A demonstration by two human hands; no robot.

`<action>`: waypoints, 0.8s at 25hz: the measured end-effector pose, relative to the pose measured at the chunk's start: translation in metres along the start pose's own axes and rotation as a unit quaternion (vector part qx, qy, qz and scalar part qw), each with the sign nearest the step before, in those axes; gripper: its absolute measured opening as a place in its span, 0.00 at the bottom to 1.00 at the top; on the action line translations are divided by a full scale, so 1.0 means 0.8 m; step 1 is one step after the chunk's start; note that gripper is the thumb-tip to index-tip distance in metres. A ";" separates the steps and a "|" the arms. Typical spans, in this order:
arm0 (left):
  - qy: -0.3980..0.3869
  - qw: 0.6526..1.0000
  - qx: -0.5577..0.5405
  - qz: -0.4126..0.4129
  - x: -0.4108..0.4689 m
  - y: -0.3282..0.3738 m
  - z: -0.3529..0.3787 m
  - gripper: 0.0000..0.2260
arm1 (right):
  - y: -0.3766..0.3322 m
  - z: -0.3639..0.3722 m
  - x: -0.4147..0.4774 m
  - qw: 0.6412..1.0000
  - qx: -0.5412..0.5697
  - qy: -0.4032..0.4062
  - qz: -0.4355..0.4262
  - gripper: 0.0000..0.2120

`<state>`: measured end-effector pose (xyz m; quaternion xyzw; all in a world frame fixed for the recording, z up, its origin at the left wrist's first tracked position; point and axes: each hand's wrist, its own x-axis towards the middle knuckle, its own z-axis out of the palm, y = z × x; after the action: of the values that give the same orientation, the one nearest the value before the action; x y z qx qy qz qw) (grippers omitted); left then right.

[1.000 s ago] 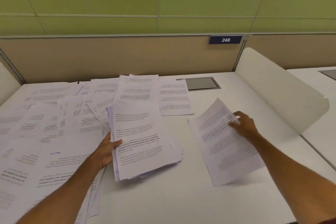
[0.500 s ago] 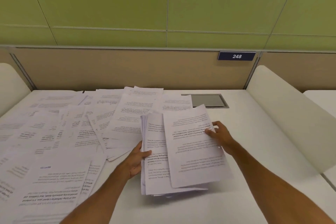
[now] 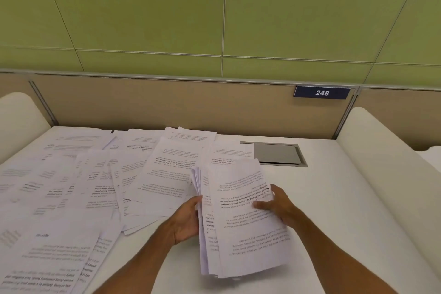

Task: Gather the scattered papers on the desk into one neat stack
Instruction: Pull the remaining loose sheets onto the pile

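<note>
A thick stack of printed papers (image 3: pixel 241 229) is held just above the white desk (image 3: pixel 334 210), right of centre. My left hand (image 3: pixel 187 218) grips the stack's left edge. My right hand (image 3: pixel 276 205) holds its right edge, thumb lying on the top sheet. The stack's edges are uneven, with sheets fanned at the left and bottom. Several scattered papers (image 3: pixel 78 186) cover the left half of the desk, overlapping each other.
A grey cable hatch (image 3: pixel 276 153) is set into the desk behind the stack. Cream side dividers (image 3: pixel 386 174) flank the desk left and right. A beige back panel with a "248" sign (image 3: pixel 322 92) closes the far edge.
My right hand brought a loose sheet from the right side and laid it on top of the stack. Both hands now hold the stack's sides. The camera tilted upward.
</note>
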<state>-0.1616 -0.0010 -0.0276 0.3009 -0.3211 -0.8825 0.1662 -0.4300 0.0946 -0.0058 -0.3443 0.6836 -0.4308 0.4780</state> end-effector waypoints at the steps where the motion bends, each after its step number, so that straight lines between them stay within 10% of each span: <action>1: 0.013 1.000 0.015 -0.006 0.007 -0.001 0.002 0.14 | -0.003 0.002 0.007 1.000 -0.002 -0.005 -0.012 0.27; 5: 0.156 0.976 0.136 0.070 0.025 -0.008 -0.007 0.31 | -0.015 0.003 0.036 0.999 0.000 -0.045 -0.018 0.27; 11: 0.203 0.960 0.055 0.184 -0.009 0.030 -0.073 0.29 | -0.025 -0.004 0.092 0.959 -0.200 0.174 0.097 0.37; 20: 0.247 0.942 0.050 0.220 -0.079 0.108 -0.178 0.27 | -0.049 0.116 0.115 0.876 -0.373 0.221 0.210 0.58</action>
<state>-0.0140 -0.1004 -0.0309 0.4394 -0.3720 -0.7046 0.4148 -0.3678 -0.0257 -0.0187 -0.2409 0.9378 -0.0983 0.2299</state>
